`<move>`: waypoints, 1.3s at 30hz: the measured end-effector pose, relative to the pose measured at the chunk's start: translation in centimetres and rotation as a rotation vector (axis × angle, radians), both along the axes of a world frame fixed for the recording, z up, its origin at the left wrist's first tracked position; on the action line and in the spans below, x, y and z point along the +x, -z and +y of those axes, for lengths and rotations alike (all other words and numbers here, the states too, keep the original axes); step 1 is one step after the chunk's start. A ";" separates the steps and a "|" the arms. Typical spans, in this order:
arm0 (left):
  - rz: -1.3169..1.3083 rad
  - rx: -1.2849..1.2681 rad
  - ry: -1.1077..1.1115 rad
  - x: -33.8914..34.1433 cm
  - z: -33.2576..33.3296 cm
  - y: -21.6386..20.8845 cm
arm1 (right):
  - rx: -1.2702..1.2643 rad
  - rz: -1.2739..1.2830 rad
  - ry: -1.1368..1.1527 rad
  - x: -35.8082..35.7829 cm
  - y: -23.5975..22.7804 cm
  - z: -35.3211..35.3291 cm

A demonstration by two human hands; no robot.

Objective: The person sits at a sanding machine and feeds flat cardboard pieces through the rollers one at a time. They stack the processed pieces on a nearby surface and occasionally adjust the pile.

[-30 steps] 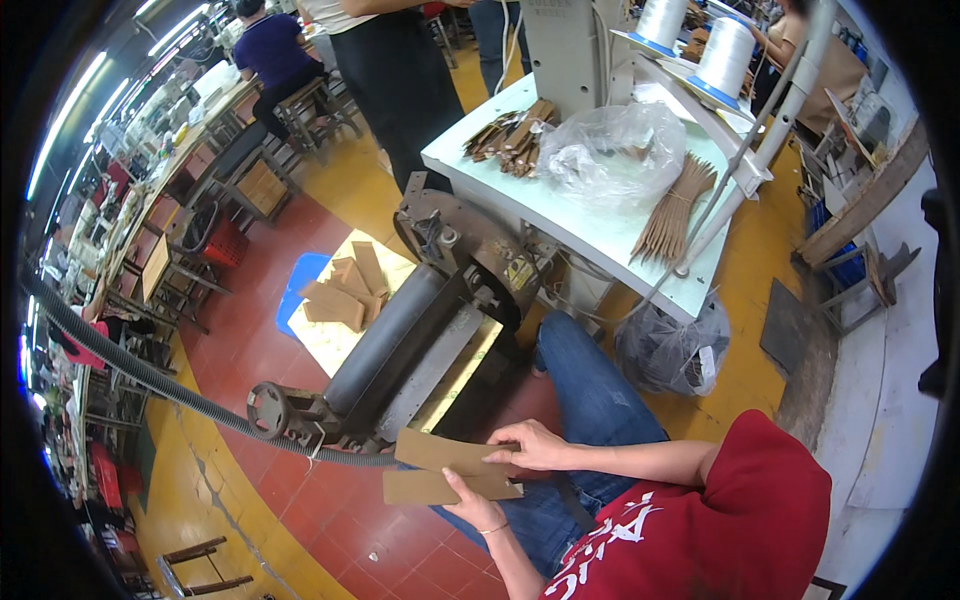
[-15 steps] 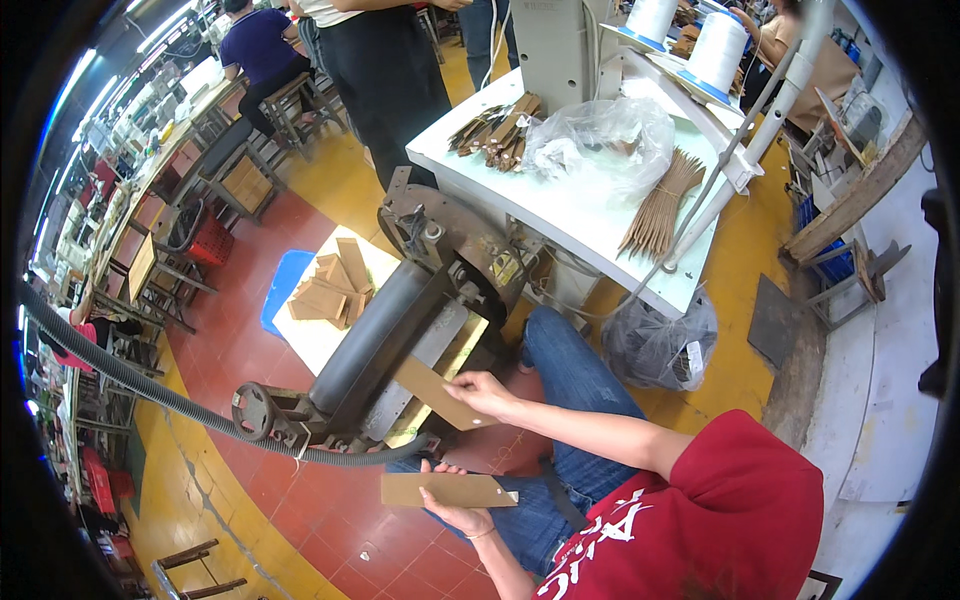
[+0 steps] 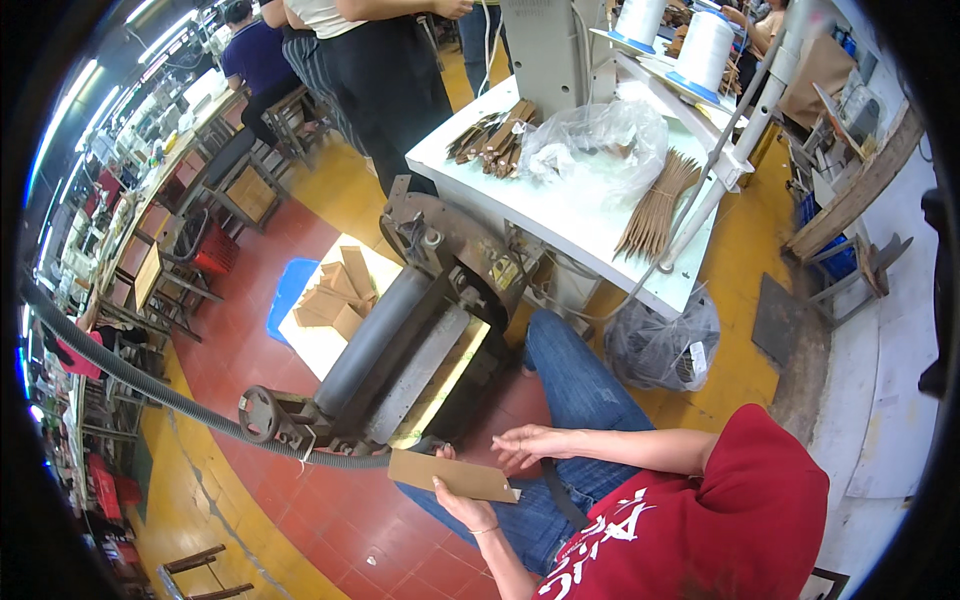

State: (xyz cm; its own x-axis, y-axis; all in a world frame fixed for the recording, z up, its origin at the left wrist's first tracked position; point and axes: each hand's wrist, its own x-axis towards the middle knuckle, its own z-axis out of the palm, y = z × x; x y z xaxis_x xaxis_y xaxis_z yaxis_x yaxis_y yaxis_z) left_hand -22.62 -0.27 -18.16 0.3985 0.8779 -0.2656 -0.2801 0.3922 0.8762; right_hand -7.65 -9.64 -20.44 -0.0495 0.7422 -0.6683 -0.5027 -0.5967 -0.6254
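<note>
My left hand (image 3: pixel 466 508) holds a flat brown rectangular piece (image 3: pixel 450 474) above my lap, thumb on top and fingers beneath. Whether it is one sheet or a stack, I cannot tell. Just right of its far edge is my right hand (image 3: pixel 522 446), fingers apart and nothing visible in them. In front of my knees stands a roller machine (image 3: pixel 372 335) with a dark roller and a metal feed plate (image 3: pixel 425 378), bare on top. Behind the roller, several brown pieces (image 3: pixel 335 298) lie in a loose heap on a pale board (image 3: pixel 312 352).
A grey ribbed hose (image 3: pixel 130 382) crosses at the left, below a handwheel (image 3: pixel 262 412). To the right, a white table (image 3: pixel 590 215) carries bundled brown strips (image 3: pixel 660 203), a clear plastic bag (image 3: pixel 605 140) and thread cones (image 3: pixel 700 52). A person (image 3: pixel 380 90) stands behind.
My right hand has let go of a brown piece on the feed plate and drawn back toward my left hand. That piece no longer shows on the plate. My left hand's piece has risen slightly.
</note>
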 end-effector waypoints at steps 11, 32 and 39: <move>0.217 0.266 0.062 1.4 -0.7 -3.2 | 0.460 -0.481 -0.041 -0.2 -2.5 1.8; 0.791 0.471 0.088 -5.5 -6.1 2.3 | 0.256 -0.428 0.456 3.3 4.7 9.2; 0.983 0.630 0.129 -4.3 -3.9 3.2 | 0.054 -0.570 0.319 4.1 6.1 10.6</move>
State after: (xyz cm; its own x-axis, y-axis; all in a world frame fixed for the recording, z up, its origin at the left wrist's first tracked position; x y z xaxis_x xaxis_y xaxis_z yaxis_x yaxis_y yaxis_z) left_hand -26.87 -4.13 -21.31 0.3593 0.9323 -0.0417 0.6352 -0.2116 0.7428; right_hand -3.57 0.91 -26.54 0.5295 0.6953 -0.4859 -0.2308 -0.4331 -0.8713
